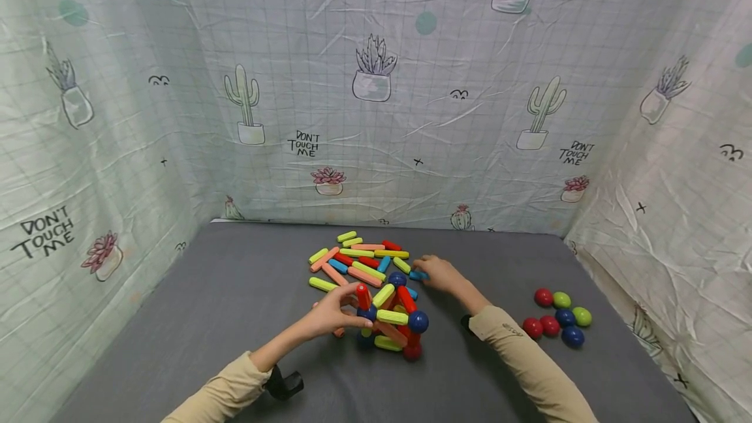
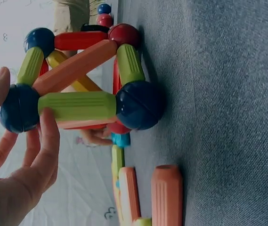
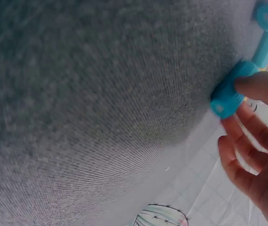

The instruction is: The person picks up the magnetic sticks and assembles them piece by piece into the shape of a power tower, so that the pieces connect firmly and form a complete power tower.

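A cube-like frame of magnetic rods and balls (image 1: 391, 318) stands on the grey tabletop, with dark blue and red balls at its corners and a slanted orange rod across one side. My left hand (image 1: 329, 315) holds it by an upper dark blue ball (image 2: 20, 108), thumb on one side and fingers on the other; one fingertip touches the yellow-green rod (image 2: 79, 106) below. From that ball a red rod (image 1: 363, 297) sticks up. Behind and right of the frame, my right hand (image 1: 440, 275) pinches a short blue rod (image 3: 232, 92) lying on the table, between thumb and fingers.
Loose rods in yellow-green, orange, red and blue (image 1: 365, 273) lie scattered behind the frame. Several red, green and dark blue balls (image 1: 550, 326) sit in a group at the right. A cactus-print cloth (image 1: 376, 149) hangs around the table's back and sides.
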The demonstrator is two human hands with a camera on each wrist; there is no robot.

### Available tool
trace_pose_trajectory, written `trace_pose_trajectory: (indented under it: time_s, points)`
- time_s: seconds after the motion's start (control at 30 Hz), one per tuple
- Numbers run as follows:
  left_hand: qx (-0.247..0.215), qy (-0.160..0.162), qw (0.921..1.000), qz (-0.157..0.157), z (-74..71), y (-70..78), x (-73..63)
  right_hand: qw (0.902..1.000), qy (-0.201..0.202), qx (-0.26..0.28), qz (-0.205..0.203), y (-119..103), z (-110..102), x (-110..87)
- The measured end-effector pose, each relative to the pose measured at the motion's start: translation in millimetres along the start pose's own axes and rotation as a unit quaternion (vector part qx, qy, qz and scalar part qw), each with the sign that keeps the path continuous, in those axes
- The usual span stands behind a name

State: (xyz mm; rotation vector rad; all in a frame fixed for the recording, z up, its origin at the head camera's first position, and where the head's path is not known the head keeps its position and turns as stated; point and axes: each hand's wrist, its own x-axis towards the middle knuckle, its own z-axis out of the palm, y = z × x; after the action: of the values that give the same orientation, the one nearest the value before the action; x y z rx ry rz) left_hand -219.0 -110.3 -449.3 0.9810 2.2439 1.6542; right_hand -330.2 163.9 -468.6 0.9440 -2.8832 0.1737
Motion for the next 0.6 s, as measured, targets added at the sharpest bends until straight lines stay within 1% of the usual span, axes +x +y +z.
trace_pose_trajectory:
  time_s: [0.13,0.17,0.23,0.3,0.4,0.47,0.53,0.6]
  points:
    - [-0.014,-0.017,0.9996,-0.017,-4.8,0.4,-2.1,0.9996,-0.022,-0.010,0.015,0,1,-2.5]
    - [-0.016,-0.022,0.9995,-0.019,-6.1,0.6,-2.6,0.9995,-0.025,-0.002,0.020,0,1,-3.3]
    - [-0.011,-0.026,0.9994,-0.021,-7.7,1.0,-3.3,0.9990,-0.025,0.026,0.027,2,0,-5.3]
    - [-0.004,-0.025,0.9994,-0.024,-8.2,0.9,-3.4,0.9966,-0.015,0.078,0.024,2,-6,-7.2]
    - [0.011,-0.015,0.9994,-0.028,-7.5,0.7,-3.4,0.9842,0.007,0.177,0.008,-2,-20,-10.2]
    - [0.015,-0.008,0.9993,-0.033,-6.7,0.9,-3.5,0.9717,0.021,0.235,-0.005,-6,-31,-11.8]
    - [0.019,-0.002,0.9991,-0.039,-5.9,0.8,-3.5,0.9590,0.034,0.281,-0.014,-12,-42,-13.5]
    - [0.021,0.002,0.9987,-0.046,-5.3,0.6,-3.2,0.9476,0.046,0.315,-0.020,-18,-51,-15.4]
